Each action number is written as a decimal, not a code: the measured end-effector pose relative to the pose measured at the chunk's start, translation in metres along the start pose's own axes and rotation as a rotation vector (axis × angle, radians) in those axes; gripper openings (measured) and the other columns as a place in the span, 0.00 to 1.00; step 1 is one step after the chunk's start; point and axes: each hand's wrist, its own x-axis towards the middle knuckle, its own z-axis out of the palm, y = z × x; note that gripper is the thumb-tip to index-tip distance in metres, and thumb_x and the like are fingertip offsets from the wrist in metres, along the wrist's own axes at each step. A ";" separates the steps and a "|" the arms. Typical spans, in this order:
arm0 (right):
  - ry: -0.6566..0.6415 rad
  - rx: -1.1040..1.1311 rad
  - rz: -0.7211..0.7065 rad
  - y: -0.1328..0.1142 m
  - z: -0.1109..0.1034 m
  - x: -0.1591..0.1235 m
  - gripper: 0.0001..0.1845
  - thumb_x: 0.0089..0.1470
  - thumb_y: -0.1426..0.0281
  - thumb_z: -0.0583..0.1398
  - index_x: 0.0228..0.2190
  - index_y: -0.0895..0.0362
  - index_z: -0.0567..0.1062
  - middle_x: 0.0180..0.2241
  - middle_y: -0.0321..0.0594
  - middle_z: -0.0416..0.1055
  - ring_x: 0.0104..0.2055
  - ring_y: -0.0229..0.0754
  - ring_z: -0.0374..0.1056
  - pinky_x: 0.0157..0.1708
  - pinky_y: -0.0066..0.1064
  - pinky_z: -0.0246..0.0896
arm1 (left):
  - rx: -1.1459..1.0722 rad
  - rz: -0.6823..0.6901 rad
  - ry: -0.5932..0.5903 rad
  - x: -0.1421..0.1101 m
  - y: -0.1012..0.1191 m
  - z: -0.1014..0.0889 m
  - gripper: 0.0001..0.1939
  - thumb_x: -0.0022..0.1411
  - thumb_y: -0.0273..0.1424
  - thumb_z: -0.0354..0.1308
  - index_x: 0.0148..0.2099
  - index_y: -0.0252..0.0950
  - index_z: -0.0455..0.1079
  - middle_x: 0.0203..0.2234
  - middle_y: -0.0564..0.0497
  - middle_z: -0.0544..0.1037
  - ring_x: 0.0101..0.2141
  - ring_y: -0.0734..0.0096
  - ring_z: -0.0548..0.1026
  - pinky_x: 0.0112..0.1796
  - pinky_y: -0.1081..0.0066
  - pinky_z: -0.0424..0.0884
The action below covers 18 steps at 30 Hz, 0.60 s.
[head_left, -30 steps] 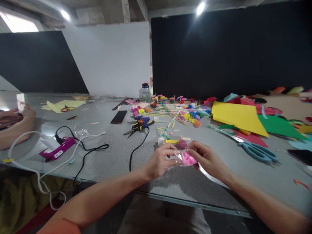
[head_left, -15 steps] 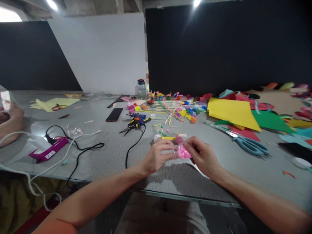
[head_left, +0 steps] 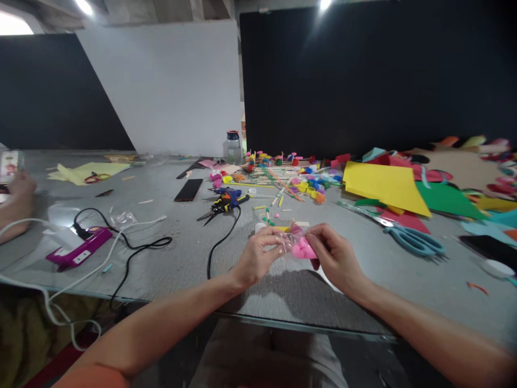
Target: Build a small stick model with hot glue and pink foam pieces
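Just above the near part of the table, my left hand pinches the edge of a clear plastic wrapper. My right hand is closed on the right side of a bright pink lump, which looks like soft modelling clay against the clear plastic. Its right end is hidden by my fingers. Behind the lump a duller pink piece shows, with a yellow strip to its left. A white sheet lies partly under my right hand.
Blue-handled scissors and yellow paper lie to the right. A glue gun, black-bladed pliers and a phone are left of centre. Cords run from a purple power strip. Another person's hand shows at far left.
My hands have moved slightly apart, and the clear wrapper now stretches between my left fingers and the pink lump. The lump has tilted a little and risen slightly.
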 end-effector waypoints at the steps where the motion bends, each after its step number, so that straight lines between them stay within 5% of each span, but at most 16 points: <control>1: 0.002 -0.002 -0.007 0.001 0.000 0.000 0.13 0.67 0.57 0.55 0.34 0.53 0.69 0.20 0.30 0.65 0.17 0.35 0.63 0.17 0.28 0.56 | 0.002 0.000 -0.006 0.000 0.000 0.000 0.08 0.62 0.36 0.65 0.40 0.39 0.82 0.41 0.46 0.81 0.45 0.62 0.76 0.51 0.62 0.69; 9: 0.026 -0.068 -0.049 0.006 0.006 -0.001 0.12 0.68 0.59 0.53 0.35 0.52 0.68 0.25 0.34 0.68 0.22 0.37 0.64 0.24 0.30 0.58 | -0.014 0.004 -0.014 0.001 0.004 0.008 0.14 0.56 0.43 0.71 0.40 0.40 0.82 0.40 0.46 0.80 0.44 0.60 0.76 0.50 0.60 0.69; 18: 0.021 -0.120 -0.086 0.008 0.011 0.004 0.12 0.67 0.60 0.54 0.33 0.53 0.67 0.27 0.35 0.69 0.26 0.39 0.64 0.29 0.30 0.59 | 0.049 -0.017 0.005 0.003 0.000 0.012 0.09 0.57 0.35 0.70 0.37 0.36 0.80 0.39 0.48 0.79 0.44 0.63 0.75 0.49 0.63 0.67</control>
